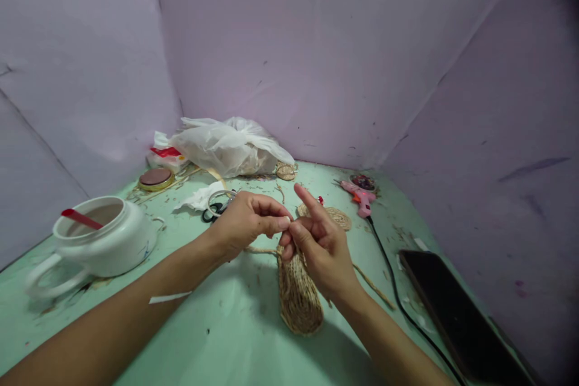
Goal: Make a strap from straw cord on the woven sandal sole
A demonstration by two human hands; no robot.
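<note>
My left hand point(246, 222) is closed in a pinch, thumb against forefinger, at the middle of the table. My right hand point(320, 247) meets it fingertip to fingertip, thumb and a finger pressed together, forefinger pointing up. Whatever lies between the fingertips is too small to make out. Just below them is a long oval piece of coiled jute rope point(300, 304), its upper end hidden by my fingers. A loose rope strand point(374, 287) runs out to the right, and another rope length point(262, 250) shows at left. Behind my right hand lies a second coiled jute piece point(338, 218).
A pink glue gun point(363, 198) with a black cord point(388, 265) lies at right, near a dark phone point(456, 313). At left stand a white pot point(113, 241) and a round tin point(156, 178). Scissors point(211, 212), tissue point(199, 198) and a plastic bag point(230, 148) lie behind.
</note>
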